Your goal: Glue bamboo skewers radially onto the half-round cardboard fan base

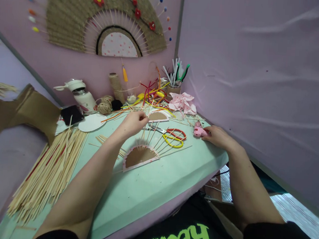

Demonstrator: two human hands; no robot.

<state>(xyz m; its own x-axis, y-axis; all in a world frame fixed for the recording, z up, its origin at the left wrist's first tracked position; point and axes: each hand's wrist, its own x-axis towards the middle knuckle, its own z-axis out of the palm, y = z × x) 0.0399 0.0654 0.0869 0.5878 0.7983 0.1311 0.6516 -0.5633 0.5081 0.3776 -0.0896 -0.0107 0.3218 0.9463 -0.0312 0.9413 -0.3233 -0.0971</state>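
Starting nearest the body, a thick bundle of sticks (49, 170) lies loose along the left part of the table (148, 195), its near ends close to the edge; a brush of the left forearm could roll some off; beyond it, at the table's middle, lies the card half-disc (140, 157) with thin skewers (155, 139) fanning from its curved rim; the left hand (133, 123) reaches over it, fingers pinched shut on the far tip of one upright skewer; a hard pull there could likely bend or snap the skewer, or drag the light disc out of place and spoil the even spacing of the fan; just right of the fan lie scissors (171, 136) with red and yellow handles, close enough for a skewer end to catch in the loops; farther right, near the table's edge, the right hand (218, 136) rests curled on a pink glue gun (198, 130), fingertips touching its body, though whether it truly grips I cannot tell; if the gun is hot, the nozzle may burn a finger or drip on the cover, and a nudge could tip it over the edge; at the back stand a bottle (81, 96), twine (105, 106) and a cup of tools (174, 86), and a finished fan (106, 17) hangs on the wall
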